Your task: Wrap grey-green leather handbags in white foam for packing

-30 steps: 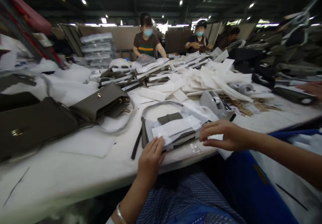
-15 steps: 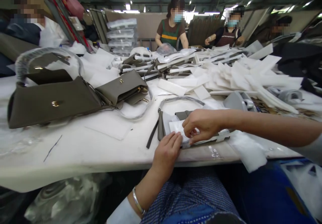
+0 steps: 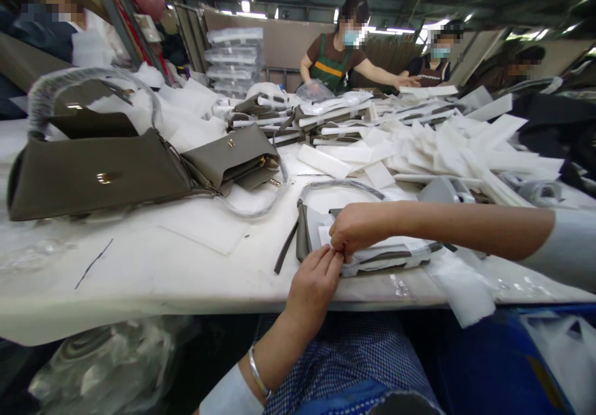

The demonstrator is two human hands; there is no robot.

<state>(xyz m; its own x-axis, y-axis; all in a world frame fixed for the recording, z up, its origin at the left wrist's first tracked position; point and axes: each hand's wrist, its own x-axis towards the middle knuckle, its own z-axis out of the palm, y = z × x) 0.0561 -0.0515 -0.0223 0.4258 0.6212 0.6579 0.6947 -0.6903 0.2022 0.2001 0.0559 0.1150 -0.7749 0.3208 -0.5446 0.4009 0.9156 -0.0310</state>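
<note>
Wrapped grey bag [image 3: 386, 255] flat at near table [image 3: 139, 278] edge, clear plastic and white paper over it. Left hand [image 3: 314, 284] fingertips pinch wrapping at bag's near-left corner. Right hand [image 3: 356, 228] fingers curled, pinching same spot, touching left. 2 unwrapped grey handbags [image 3: 97, 176] left. Foam sheet pile [image 3: 442, 148] behind. 3 co-workers at far side.
</note>
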